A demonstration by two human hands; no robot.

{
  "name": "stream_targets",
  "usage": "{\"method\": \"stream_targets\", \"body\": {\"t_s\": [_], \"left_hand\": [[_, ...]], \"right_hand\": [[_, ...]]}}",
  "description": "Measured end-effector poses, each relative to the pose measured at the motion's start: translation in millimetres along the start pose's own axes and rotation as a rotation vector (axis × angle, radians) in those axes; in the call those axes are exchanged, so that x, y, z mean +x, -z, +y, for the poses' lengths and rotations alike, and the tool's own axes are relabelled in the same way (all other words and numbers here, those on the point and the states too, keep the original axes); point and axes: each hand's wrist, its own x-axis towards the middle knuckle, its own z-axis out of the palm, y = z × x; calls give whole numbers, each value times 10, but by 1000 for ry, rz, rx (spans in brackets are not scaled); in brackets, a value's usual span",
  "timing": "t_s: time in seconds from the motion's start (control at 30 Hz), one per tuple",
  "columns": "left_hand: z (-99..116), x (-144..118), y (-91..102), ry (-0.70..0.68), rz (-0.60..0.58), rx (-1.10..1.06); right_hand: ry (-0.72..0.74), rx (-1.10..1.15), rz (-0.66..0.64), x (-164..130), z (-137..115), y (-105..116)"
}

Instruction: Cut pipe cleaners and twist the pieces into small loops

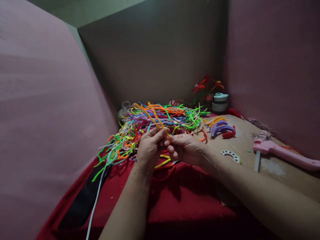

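Hands close together, fingertips meeting over one piece of work: the left hand [152, 144] and right hand [186, 147] both pinch the lower part of an orange stem [155, 119]; two fuzzy lengths of it rise from the grip toward the back wall, and whether they are one folded stem or two I cannot tell. This piece looks partly shaped at most, its long ends being loose; just below the hands lie red and yellow loops [163, 162], partly hidden.

Beyond the hands spreads a tangled heap [175, 115] of many-coloured stems, mostly unworked by the look of it; to the right, on the board [270, 183], sit small bent bundles, orange [218, 119], purple [220, 129] and red [229, 134], which seem to be parts already made. Farther right lies a pink glue gun [277, 150]; at the back, near a lidded jar [220, 103], stand red flowers [199, 86] that look complete. Judged by the heap, plenty is left.
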Motion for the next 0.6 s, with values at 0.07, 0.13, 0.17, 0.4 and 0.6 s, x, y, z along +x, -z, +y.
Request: {"method": "stream_targets", "body": {"t_s": [0.07,0.13,0.17,0.4,0.6], "left_hand": [[2,-4,-3,-5,21,21],[9,-10,-8,-8,42,50],[14,-13,-11,-10,48,68],[46,-36,-12,-53,12,226],[32,-37,-15,-79,55,263]], "right_hand": [[5,14,43,8,5,-16],[0,9,83,10,6,-36],[2,-1,101,9,6,-46],[94,-208,152,2,-3,-37],[284,-496,254,-36,-42,-93]]}}
